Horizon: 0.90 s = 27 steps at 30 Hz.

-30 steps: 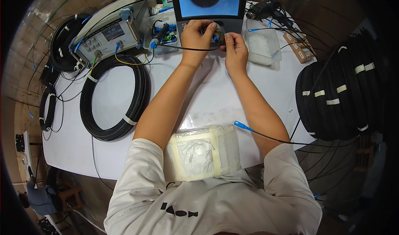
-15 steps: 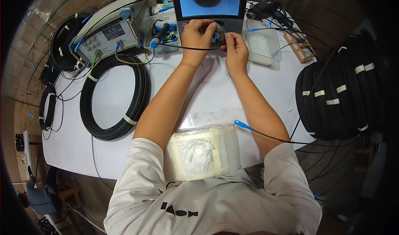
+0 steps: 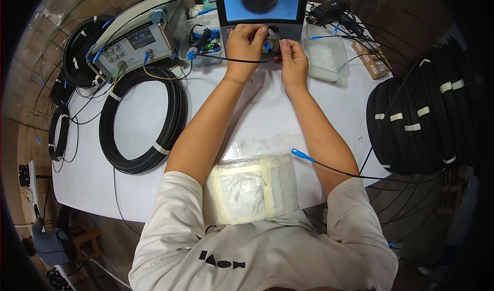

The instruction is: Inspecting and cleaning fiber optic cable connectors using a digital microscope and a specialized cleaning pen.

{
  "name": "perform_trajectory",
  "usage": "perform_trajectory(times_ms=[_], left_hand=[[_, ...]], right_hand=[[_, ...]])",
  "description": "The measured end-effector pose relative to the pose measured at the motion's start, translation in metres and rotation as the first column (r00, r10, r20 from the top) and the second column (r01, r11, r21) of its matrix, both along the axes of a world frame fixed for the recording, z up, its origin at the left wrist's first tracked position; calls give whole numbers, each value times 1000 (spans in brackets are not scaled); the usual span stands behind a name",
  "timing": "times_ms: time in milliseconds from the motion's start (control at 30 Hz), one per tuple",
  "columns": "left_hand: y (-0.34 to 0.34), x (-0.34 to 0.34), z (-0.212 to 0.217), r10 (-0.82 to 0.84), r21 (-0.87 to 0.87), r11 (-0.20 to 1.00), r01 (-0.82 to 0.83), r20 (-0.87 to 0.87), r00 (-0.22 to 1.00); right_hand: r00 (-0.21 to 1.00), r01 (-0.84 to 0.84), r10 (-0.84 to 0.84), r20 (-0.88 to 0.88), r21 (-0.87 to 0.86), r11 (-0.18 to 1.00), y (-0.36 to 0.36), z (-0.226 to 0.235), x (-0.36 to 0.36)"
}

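A small blue fibre connector [image 3: 268, 47] on a thin black cable [image 3: 226, 60] is being pinched between the fingers of the left hand [image 3: 246, 40] and right hand [image 3: 293, 59] at the round port of the grey screen-topped inspection unit [image 3: 263, 8], at the far edge of the white surface [image 3: 139, 116].

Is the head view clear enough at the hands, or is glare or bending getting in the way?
Head view: both hands, left hand and right hand, are sharp and evenly lit; the screen shows no washout; fisheye bends the white table edges, with a dark rim.

White table [image 3: 144, 116], black cable coil [image 3: 143, 121] with white tape bands, blue connector [image 3: 301, 155], pale blue screen [image 3: 263, 0]
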<state>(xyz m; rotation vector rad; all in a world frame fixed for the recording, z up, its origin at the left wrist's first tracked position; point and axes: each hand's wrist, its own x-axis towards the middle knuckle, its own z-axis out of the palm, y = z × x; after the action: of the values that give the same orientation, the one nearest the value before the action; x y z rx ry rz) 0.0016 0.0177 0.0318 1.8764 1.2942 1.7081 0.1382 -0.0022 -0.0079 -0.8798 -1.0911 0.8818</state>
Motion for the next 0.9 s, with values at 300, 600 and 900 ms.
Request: perform_trajectory(times_ms=[300,600,900], left_hand=[[-2,2,1,22,46,999,-21,-23,999],[-6,10,7,20,4,1000,-21,101,995],[-6,9,3,96,40,995,-93,-67,993]], right_hand=[[1000,23,-23,-7,-19,1000,2,-4,2],[1000,7,-7,5,8,1000,2,-4,-1],[1000,-8,8,9,-3,1000,-3,-2,0]])
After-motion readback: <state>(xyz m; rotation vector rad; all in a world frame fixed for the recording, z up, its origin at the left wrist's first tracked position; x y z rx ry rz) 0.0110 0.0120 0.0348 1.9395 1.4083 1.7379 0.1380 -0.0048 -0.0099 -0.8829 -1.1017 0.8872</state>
